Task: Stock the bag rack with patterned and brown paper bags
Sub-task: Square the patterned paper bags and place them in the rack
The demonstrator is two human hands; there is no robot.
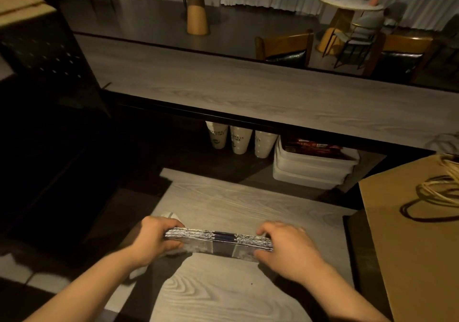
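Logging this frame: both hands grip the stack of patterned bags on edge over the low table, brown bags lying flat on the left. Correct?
One thing is off: the brown bags lie flat on the right, not the left, as the head view shows. The rest holds: the left hand and right hand grip the ends of the stack of patterned bags, held on edge over the low table.

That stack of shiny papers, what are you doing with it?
A person is holding a stack of folded patterned paper bags on edge above a grey wooden table. The left hand grips one end and the right hand grips the other, as if squaring the stack up. Brown paper bags with twisted cord handles lie flat at the right, untouched. Paper cups and white tubs sit under the counter behind.
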